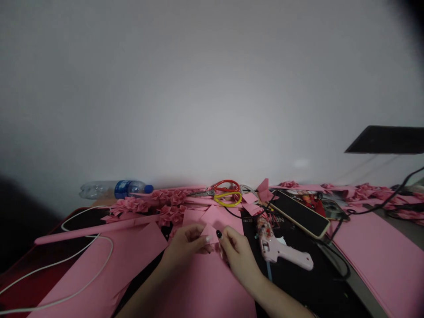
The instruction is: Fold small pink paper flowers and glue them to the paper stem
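Between my two hands is a small folded piece of pink paper (209,232), held above larger pink sheets (205,282). My left hand (188,240) pinches its left side, thumb on top. On the right edge, my right hand (234,248) is closed with the thumb, its nail dark, pressed against the paper. The fingers under the piece are partly hidden. Behind my hands lie folded pink paper flowers (172,212) and scissors (227,193) with one red and one yellow handle. A pale pink glue gun (285,251) rests right of my right hand.
A plastic bottle (115,189) lies at the back left. Rolled pink paper (96,229) and a white cable (49,267) stretch across the left. A phone (301,214) sits behind the glue gun. More pink sheets (380,256) are stacked at right, near a black cable (380,205).
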The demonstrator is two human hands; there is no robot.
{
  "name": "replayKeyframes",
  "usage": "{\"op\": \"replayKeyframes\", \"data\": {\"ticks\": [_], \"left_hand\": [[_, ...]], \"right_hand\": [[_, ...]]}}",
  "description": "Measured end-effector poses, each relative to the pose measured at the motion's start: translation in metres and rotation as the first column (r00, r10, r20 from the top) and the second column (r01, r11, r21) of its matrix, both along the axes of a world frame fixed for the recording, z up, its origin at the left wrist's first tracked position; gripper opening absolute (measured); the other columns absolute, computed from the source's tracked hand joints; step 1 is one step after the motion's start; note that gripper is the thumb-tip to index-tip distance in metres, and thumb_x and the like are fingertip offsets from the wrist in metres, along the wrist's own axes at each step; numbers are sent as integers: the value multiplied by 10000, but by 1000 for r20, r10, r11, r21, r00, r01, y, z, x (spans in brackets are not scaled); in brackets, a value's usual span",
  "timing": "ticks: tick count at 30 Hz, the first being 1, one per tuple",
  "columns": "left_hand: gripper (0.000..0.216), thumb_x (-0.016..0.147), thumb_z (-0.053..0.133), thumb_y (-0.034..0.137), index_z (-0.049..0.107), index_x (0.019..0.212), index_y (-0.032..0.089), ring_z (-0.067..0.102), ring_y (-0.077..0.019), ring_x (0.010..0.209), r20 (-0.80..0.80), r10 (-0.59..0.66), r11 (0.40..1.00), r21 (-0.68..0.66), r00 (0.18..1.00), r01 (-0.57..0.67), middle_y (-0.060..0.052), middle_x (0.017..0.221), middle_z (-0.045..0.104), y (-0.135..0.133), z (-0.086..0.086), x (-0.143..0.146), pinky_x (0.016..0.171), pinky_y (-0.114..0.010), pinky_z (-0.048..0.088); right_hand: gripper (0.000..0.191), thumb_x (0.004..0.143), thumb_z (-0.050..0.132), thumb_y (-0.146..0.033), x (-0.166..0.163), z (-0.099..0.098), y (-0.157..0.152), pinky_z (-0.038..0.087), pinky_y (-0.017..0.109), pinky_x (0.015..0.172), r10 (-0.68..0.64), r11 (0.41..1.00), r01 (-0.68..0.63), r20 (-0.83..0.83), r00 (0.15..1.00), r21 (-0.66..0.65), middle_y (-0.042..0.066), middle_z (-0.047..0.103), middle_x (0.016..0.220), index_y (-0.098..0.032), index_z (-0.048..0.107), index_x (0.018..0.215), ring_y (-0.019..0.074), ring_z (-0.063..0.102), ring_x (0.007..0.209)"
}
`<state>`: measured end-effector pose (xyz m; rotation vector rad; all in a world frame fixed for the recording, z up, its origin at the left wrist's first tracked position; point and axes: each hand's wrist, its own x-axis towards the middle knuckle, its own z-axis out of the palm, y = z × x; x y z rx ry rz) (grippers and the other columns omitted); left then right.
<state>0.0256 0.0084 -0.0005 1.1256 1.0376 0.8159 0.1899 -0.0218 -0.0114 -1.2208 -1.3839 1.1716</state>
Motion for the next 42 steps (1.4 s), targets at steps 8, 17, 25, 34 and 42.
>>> {"op": "replayKeyframes", "data": {"ticks": [8, 17, 25, 34, 42], "left_hand": [[411, 623, 844, 485, 666, 771, 146, 646, -140, 610, 91, -40, 999, 33, 995, 37, -26, 681, 710, 4, -6, -4, 635, -261, 519], [471, 638, 879, 405, 637, 982, 192, 598, -100, 550, 275, -64, 989, -110, 959, 97, 20, 674, 665, 0, 0, -4, 545, -197, 461], [506, 662, 875, 350, 658, 1103, 231, 573, -78, 526, 348, -27, 981, -171, 937, 92, 50, 636, 627, -5, 4, -2, 535, -184, 446], [438, 650, 861, 403, 716, 987, 163, 475, -58, 457, 297, 39, 983, -185, 954, 17, 40, 592, 596, 1, -10, -3, 443, -166, 334], [435, 667, 831, 464, 743, 939, 137, 440, -57, 457, 207, -105, 986, -105, 973, 129, 39, 587, 571, 2, 0, -5, 440, -180, 307]], "right_hand": [[368, 925, 494, -467, 0, -8, 3, 220, 225, 415, 11, 997, -29, -249, 969, -67, -78, 434, 474, -214, 469, 658, 86, 333, 403], [186, 694, 676, -352, -3, -5, 5, 307, 236, 409, -34, 954, -183, -690, 723, -238, -43, 529, 398, -195, 576, 694, 125, 450, 369], [138, 658, 616, -189, -1, 5, 4, 293, 201, 398, 58, 935, -283, -697, 715, -212, -29, 607, 576, -186, 591, 793, 88, 463, 413], [217, 671, 749, -180, -2, 11, 4, 312, 207, 473, 124, 954, -263, -610, 783, -145, -32, 602, 730, -196, 641, 858, 77, 467, 505], [215, 633, 835, -238, -1, 11, 5, 279, 215, 486, 104, 942, -269, -586, 804, -201, -14, 622, 668, -165, 681, 765, 82, 439, 510]]}}
